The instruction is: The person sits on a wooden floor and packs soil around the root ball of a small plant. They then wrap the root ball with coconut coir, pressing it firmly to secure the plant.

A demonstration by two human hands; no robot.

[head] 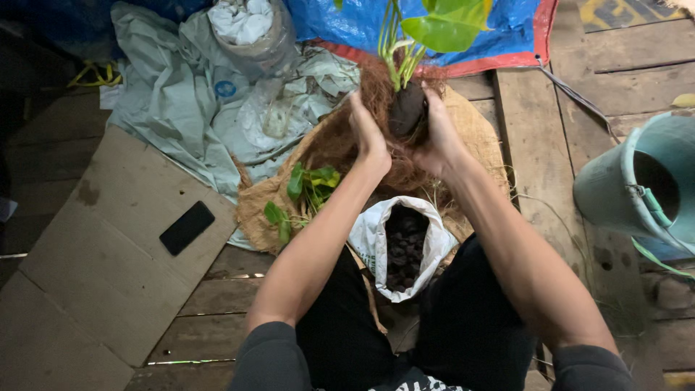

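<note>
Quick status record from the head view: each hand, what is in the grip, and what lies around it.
left hand: pressed against the left side of the dark root ball
right hand: cupping the root ball from the right
plant: upright, green leaves above the hands
under hands: brown fibre on burlap mat
near lap: open white bag of dark lumps
left: small leafy cutting, black phone on cardboard
right: teal bucket
</note>
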